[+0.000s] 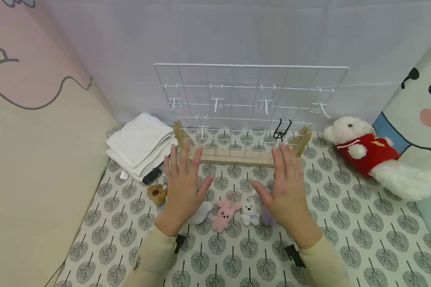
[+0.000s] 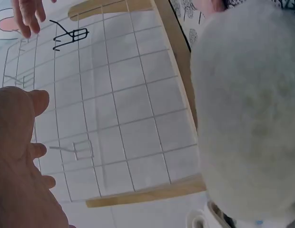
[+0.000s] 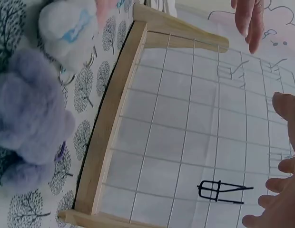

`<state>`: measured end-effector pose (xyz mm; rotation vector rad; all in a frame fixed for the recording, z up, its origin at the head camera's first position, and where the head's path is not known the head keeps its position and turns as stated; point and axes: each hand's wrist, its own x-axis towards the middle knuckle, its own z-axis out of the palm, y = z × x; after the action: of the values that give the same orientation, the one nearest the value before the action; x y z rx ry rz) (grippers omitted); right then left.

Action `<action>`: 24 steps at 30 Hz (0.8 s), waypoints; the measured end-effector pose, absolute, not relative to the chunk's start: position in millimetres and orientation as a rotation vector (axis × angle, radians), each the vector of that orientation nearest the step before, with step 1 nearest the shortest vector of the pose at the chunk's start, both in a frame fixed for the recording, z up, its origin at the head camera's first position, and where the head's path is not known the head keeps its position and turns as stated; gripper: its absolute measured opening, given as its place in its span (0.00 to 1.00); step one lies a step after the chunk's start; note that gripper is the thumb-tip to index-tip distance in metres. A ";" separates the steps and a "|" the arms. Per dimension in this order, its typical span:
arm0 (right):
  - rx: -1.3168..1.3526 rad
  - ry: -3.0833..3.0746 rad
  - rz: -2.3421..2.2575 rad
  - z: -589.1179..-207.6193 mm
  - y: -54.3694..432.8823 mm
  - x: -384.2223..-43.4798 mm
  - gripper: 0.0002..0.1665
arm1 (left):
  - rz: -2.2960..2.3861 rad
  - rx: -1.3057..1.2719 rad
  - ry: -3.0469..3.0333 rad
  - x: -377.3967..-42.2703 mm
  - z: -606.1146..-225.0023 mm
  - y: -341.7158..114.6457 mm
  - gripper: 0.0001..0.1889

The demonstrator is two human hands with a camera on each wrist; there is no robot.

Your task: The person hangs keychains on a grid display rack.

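My left hand (image 1: 182,187) and right hand (image 1: 285,189) hover palms down over the table, fingers spread and straight, holding nothing. Beneath and between them lies a row of small plush keychains: a brown bear (image 1: 157,194), a white plush (image 1: 201,212) partly hidden by the left hand, a pink rabbit (image 1: 224,215), a white bear (image 1: 250,213) with a blue bow, and a purple plush (image 3: 28,109) mostly covered by the right hand in the head view. Past the fingertips stands a white wire grid rack (image 1: 245,107) on a wooden base (image 1: 237,160).
White hooks (image 1: 216,104) and one black hook (image 1: 281,129) hang on the grid. Folded white cloths (image 1: 140,144) lie at left, with a black clip-like object (image 1: 152,175) beside them. A white plush animal in a red top (image 1: 366,153) lies at right. Fabric walls surround the patterned tablecloth (image 1: 233,265).
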<state>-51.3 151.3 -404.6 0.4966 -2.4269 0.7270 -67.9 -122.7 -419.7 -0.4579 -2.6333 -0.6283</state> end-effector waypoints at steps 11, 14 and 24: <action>0.189 -2.097 1.195 -423.1 207.6 -93.6 0.42 | -0.835 -0.394 -2.593 -59.5 -435.7 -150.0 0.41; 0.062 -2.079 1.360 -422.6 213.0 -100.2 0.39 | -0.889 -0.396 -2.555 -58.5 -442.4 -158.1 0.40; -0.037 -2.046 1.748 -461.3 244.7 -140.2 0.34 | -1.112 -0.291 -2.448 -59.2 -458.5 -193.3 0.37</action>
<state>-140.2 244.7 -461.3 -0.0371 -2.0465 1.7484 -59.2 -193.3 -458.5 -0.2912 -2.4483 -1.1123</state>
